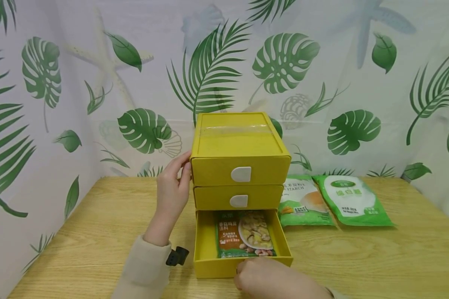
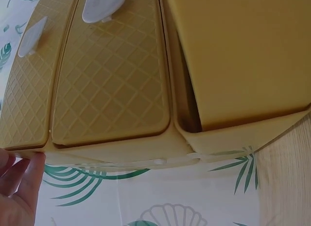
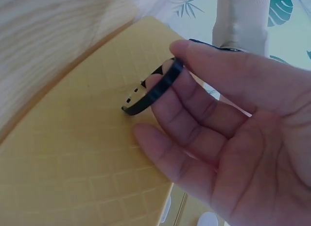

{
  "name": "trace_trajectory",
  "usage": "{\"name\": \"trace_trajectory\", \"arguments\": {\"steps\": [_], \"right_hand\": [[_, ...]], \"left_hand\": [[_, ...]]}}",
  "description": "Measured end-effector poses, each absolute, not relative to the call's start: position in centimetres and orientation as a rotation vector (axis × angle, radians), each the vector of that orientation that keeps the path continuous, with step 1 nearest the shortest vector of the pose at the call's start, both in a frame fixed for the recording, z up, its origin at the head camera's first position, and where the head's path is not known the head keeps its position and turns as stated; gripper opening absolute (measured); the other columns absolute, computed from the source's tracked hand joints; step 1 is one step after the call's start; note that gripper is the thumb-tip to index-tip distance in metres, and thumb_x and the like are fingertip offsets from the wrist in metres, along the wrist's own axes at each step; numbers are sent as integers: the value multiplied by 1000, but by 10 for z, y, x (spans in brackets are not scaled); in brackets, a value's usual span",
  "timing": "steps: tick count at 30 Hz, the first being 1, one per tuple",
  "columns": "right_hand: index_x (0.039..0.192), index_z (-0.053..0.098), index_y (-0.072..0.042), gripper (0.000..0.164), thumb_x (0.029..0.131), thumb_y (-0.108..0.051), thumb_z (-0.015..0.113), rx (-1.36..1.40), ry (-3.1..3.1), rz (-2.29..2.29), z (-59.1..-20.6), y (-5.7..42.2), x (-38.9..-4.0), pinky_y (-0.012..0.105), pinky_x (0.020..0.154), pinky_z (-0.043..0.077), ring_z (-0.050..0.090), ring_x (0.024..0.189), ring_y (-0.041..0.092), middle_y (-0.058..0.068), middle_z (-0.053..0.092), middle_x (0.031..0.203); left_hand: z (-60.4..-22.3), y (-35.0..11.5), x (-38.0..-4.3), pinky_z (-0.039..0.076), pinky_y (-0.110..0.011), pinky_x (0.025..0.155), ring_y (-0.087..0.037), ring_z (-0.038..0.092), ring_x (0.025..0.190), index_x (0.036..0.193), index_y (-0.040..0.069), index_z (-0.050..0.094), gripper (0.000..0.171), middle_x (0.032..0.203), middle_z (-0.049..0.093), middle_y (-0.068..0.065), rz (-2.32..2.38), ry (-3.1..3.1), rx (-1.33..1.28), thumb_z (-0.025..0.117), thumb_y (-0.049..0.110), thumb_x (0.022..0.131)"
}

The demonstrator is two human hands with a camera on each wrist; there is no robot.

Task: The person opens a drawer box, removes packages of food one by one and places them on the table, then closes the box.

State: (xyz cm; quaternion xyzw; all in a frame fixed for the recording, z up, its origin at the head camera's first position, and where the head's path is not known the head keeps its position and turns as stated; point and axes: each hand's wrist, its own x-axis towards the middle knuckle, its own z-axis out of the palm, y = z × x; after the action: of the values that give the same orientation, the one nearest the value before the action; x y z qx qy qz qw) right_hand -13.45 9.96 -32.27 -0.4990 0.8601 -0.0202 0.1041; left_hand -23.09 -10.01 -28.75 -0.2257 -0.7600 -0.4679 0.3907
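A yellow drawer box stands on the table, its bottom drawer pulled out. In that drawer lies a brown and green food packet with a picture of a dish. My left hand rests against the box's upper left side; its fingertips touch the edge in the left wrist view. At the bottom drawer's front, my right hand has its fingers curled into a dark curved pull handle, with the thumb over it. The head view hides that handle behind the hand.
Two green and white bags, a starch bag and another bag, lie right of the box. White tabs mark the two upper drawers, both closed. A leaf-patterned curtain hangs behind the wooden table.
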Motion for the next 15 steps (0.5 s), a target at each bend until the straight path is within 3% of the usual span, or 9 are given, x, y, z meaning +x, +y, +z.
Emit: {"name": "trace_trajectory", "arguments": {"steps": [6, 15], "right_hand": [[66, 59, -15, 34, 85, -42, 53, -1413, 2500, -56, -322, 99, -134, 12, 45, 32, 37, 51, -1, -12, 43, 62], [64, 62, -14, 30, 83, -36, 56, -1332, 2466, -9, -324, 94, -128, 12, 46, 37, 44, 53, -1, -10, 48, 61]], "left_hand": [[-288, -100, -232, 53, -25, 59, -22, 57, 90, 113, -5, 56, 26, 106, 59, -17, -1204, -1946, -566, 49, 0, 89], [-288, -101, -231, 53, -25, 60, -23, 57, 91, 113, -5, 56, 26, 105, 58, -17, -1231, -1948, -580, 49, 0, 89]]}}
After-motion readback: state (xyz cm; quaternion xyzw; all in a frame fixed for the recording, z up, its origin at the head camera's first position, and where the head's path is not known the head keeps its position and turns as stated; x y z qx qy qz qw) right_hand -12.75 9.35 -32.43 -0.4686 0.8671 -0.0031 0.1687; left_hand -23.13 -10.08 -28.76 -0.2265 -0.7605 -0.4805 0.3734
